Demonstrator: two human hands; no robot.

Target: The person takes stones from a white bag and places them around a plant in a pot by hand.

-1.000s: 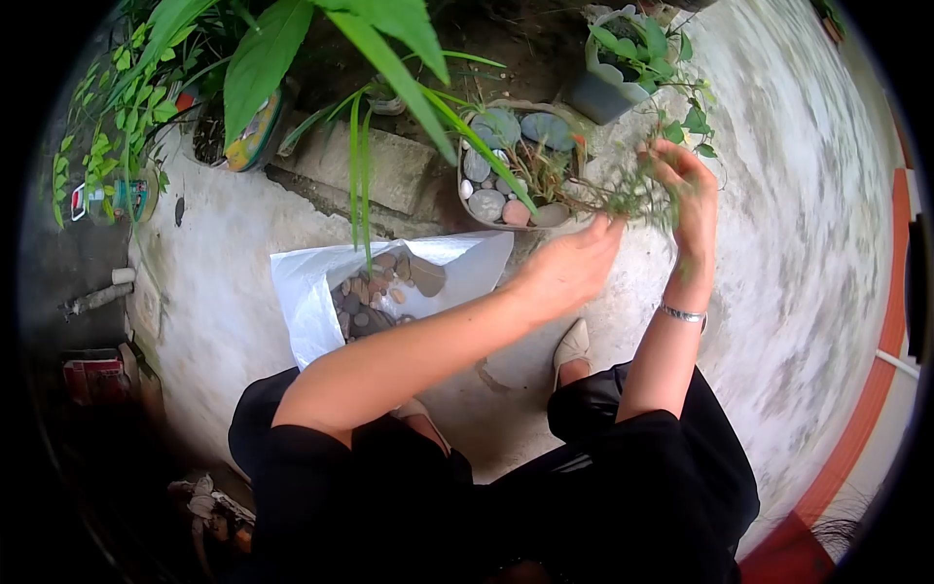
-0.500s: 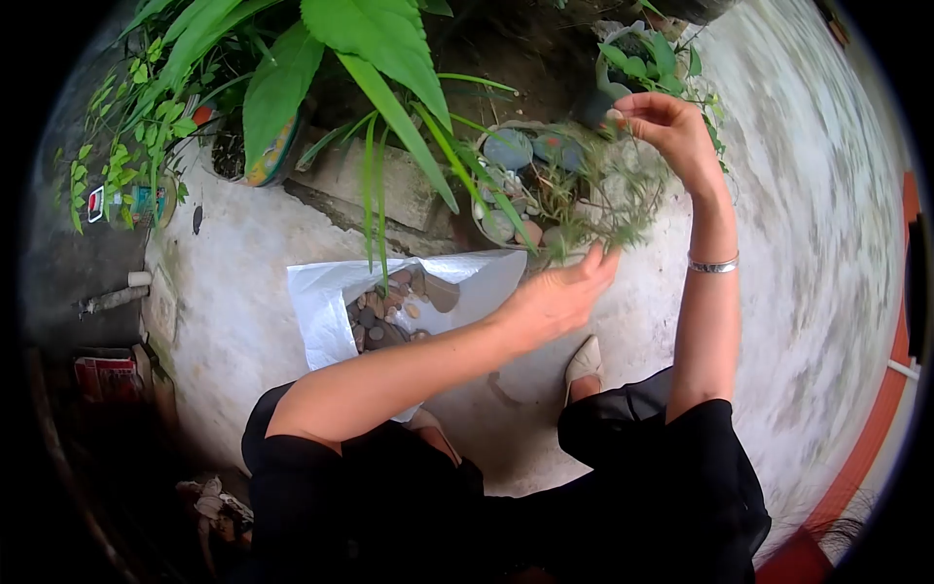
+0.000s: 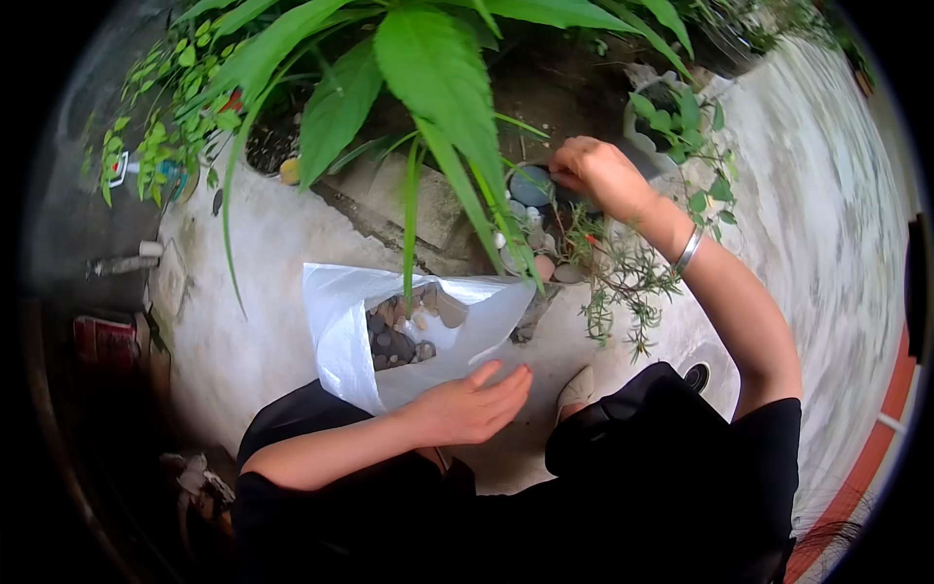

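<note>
My right hand [image 3: 605,180] reaches over a planter of stones, its fingers bent and pressed together beside a flat blue-grey stone [image 3: 531,186]. What they hold, if anything, is hidden. Below that wrist hangs a trailing plant with thin, needle-like leaves [image 3: 628,282]. A pinkish round stone [image 3: 544,268] lies at the planter's near side. My left hand [image 3: 472,404] is held low with fingers stretched out and nothing in it. Just beyond it stands an opened white sack [image 3: 341,336] with several brown and grey pebbles [image 3: 394,341] inside.
Large green leaves [image 3: 438,88] overhang the middle. A leafy potted plant [image 3: 671,122] stands right of the planter, and another pot [image 3: 268,156] sits at the left. A stone block [image 3: 399,190] lies behind the sack. My shoe [image 3: 576,389] rests on the concrete floor [image 3: 243,282].
My right hand has moved left from the pot side to the flat stone. My left hand has drawn back from the trailing plant toward me, and the plant now hangs lower over the planter's side.
</note>
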